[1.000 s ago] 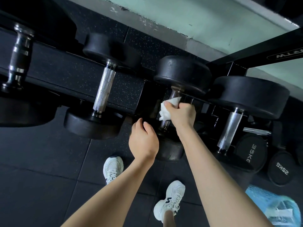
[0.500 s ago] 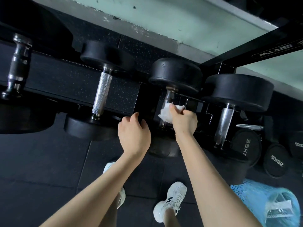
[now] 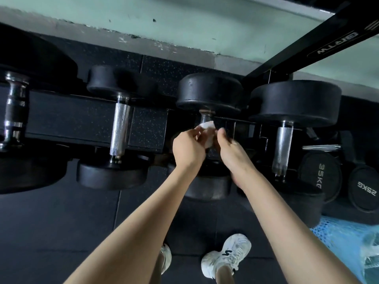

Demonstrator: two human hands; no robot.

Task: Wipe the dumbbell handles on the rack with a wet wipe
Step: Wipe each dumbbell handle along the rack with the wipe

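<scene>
Centre frame: left hand (image 3: 188,148) has joined right hand (image 3: 231,154), both pinching the wet wipe (image 3: 206,128) by the dumbbell handle (image 3: 205,118), probably refolding.

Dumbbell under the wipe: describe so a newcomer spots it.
Start at the black rack by the green wall. On top, take the third dumbbell from the left. Neighbours' chrome handles are bare; its handle is mostly covered by a white wet wipe held by the left hand and right hand.
</scene>
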